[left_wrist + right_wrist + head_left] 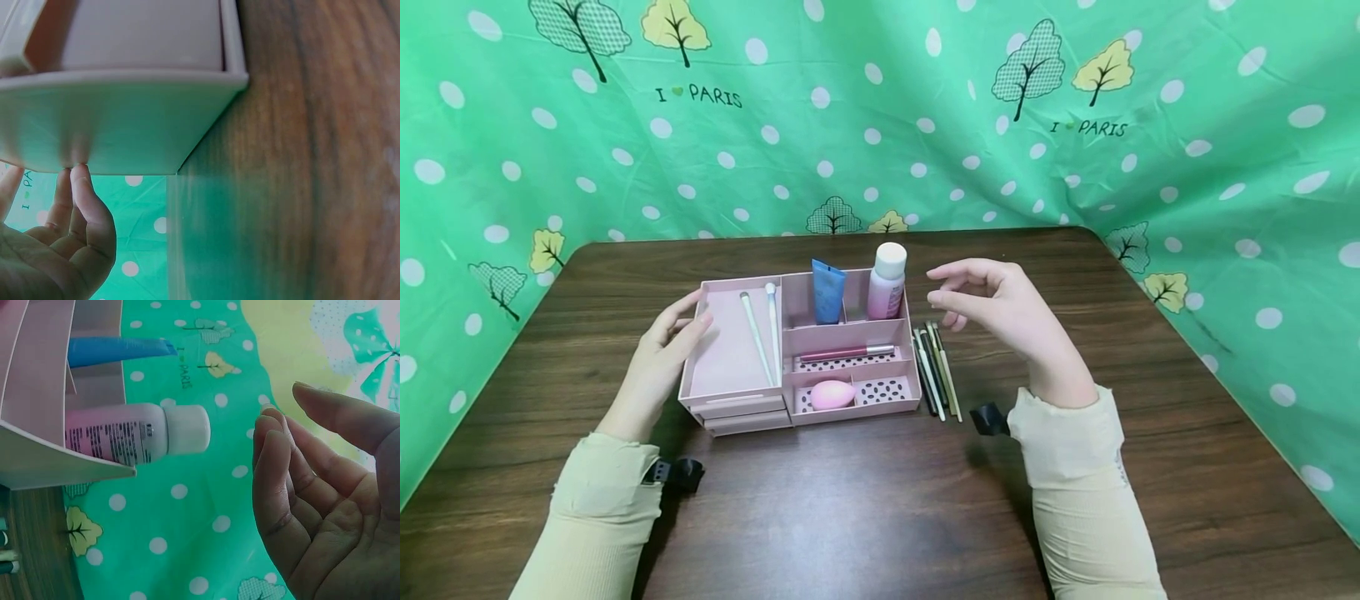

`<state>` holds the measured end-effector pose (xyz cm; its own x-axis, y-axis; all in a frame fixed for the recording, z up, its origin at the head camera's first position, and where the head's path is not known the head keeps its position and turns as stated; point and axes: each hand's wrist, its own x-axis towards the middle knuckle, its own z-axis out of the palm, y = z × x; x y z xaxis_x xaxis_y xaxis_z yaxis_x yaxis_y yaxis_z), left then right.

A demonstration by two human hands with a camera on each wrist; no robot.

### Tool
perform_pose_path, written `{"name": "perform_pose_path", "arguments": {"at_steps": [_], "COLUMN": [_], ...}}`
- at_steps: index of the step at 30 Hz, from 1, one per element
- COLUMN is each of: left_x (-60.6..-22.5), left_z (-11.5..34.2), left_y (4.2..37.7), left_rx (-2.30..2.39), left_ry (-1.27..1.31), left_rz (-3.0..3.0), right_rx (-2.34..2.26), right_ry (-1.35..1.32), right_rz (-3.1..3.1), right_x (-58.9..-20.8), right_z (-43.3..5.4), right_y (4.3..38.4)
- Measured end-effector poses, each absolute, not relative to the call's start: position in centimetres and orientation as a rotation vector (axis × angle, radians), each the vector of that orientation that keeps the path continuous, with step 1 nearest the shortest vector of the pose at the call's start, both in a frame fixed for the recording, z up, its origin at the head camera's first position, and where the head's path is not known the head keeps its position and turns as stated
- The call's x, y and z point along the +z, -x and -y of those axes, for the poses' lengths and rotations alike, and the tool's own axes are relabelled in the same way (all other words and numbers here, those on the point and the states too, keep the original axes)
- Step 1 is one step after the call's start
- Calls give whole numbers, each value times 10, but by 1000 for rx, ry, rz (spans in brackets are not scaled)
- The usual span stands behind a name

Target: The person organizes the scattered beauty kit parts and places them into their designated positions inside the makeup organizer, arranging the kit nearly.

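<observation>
Organizer (721, 342) touching left hand (657, 362); right hand (1000, 307) hovers

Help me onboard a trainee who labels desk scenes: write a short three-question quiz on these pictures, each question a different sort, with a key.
1. Multiple choice: How many makeup brushes lie in the pink organizer?
A) One
B) Two
C) Five

2. True or false: The right hand is apart from the white-capped bottle and holds nothing.

3. Fill in the blank: Of the three rows of compartments, the pink makeup sponge lies in the ____ row.

Key:
1. B
2. True
3. Front (nearest the person)
</observation>
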<state>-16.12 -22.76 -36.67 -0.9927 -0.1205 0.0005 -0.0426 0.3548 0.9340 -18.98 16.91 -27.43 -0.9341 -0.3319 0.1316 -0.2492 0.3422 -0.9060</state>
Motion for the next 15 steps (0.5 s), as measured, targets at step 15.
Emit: {"name": "perform_pose_path", "arguments": {"at_steps": [15], "left_x": [-367], "left_z": [229], "left_y": [162], "left_rx": [-1727], "left_ry": [-172], "left_rz": [2539], "right_rx": [-1549], "right_ry": [507], "right_rz": [-2544], "right_x": [-281], "right_z": [-180], "right_y": [202]}}
